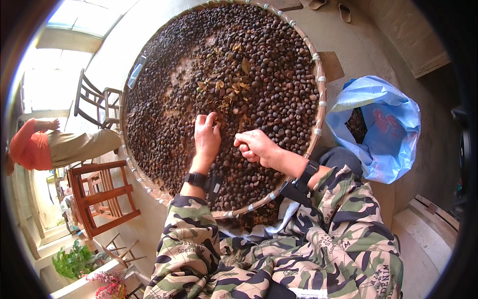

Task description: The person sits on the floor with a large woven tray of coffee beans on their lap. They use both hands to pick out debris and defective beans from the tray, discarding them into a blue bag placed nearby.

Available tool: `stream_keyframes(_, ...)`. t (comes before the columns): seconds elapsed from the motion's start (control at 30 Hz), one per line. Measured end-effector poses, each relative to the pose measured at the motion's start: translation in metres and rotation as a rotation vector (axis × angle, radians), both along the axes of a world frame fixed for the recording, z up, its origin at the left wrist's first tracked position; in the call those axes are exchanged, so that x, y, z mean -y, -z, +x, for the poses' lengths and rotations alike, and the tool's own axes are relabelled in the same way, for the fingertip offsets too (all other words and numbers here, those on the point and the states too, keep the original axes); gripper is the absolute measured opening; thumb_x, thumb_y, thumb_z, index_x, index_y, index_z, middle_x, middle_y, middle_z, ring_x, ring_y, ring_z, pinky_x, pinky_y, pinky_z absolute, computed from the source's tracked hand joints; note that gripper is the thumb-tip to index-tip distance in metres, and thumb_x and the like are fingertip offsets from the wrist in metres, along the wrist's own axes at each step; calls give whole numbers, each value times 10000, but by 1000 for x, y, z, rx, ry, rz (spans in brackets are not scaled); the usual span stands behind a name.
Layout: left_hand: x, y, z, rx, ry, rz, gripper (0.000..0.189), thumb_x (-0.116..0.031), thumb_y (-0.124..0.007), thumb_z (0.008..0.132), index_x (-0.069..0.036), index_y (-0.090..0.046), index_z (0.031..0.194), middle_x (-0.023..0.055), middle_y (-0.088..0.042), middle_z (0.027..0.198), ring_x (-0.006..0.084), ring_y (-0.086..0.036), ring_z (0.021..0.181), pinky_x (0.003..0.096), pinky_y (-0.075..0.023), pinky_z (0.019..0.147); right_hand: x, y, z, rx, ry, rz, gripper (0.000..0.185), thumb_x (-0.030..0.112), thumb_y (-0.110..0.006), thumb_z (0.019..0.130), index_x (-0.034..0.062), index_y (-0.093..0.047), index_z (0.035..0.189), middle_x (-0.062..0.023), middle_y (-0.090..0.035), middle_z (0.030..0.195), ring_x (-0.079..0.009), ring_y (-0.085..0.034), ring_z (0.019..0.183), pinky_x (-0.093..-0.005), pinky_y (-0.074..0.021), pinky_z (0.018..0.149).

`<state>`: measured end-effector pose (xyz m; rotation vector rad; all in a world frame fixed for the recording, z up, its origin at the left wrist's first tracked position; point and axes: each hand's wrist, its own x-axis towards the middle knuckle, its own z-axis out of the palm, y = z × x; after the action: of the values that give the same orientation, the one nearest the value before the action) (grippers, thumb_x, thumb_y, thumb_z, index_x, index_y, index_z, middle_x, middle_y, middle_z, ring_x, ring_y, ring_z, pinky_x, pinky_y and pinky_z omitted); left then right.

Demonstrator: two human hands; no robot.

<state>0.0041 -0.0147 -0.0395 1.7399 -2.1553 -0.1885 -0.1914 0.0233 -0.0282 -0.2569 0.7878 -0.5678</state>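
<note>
A large round woven bamboo tray spreads out before me, covered with small dark round dried fruits or seeds. Over the middle of the tray, my left hand reaches down with bent fingers at the dark pieces; its fingertips are partly hidden, so what they hold cannot be told. To its right, my right hand is curled above the fruits, thumb against forefinger, and whether something small is pinched there does not show. Yellowish dry leaves and husks lie just beyond both hands. A phone-like object rests at the tray's left rim.
An open blue plastic bag with dark matter inside stands right of the tray. On the left are a person in an orange top, a dark wooden chair, a reddish wooden chair and a green plant. Slippers lie at the top.
</note>
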Motion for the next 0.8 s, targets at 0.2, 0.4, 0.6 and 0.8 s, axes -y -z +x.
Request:
stream_keyframes(0.2,-38,-13,31,-216,-70,29,298,-66,-739,814,-67,-659,1100,94,-638,999,256,-615,962,358,-509,820,-3,1,3,-34,-33,10,232,228,-559,977,54,-581,826,40,-470,620,-41,-366,435,-205,-228,375)
stream_keyframes(0.4,-54,-35,23,-653,-203,201,311,-17,-740,852,-25,-641,1148,-7,-654,941,61,-597,825,201,-495,737,-6,-1,10,-57,-114,-91,308,311,-514,1018,39,-606,907,42,-478,623,-33,-377,432,-192,-238,365)
stream_keyframes(0.6,-82,-55,3,-962,-14,672,295,13,-711,874,56,-642,1158,95,-714,1021,130,-685,879,246,-557,780,-13,0,20,-91,-212,-405,325,363,-513,1025,74,-591,898,28,-508,612,-50,-418,424,-209,-295,360)
stream_keyframes(0.8,-20,-33,29,28,-96,-18,86,-109,-741,814,-71,-737,891,74,-664,866,270,-601,868,358,-492,787,-11,1,13,-21,-150,-216,325,282,-539,997,59,-592,767,21,-522,595,-44,-418,424,-211,-270,368)
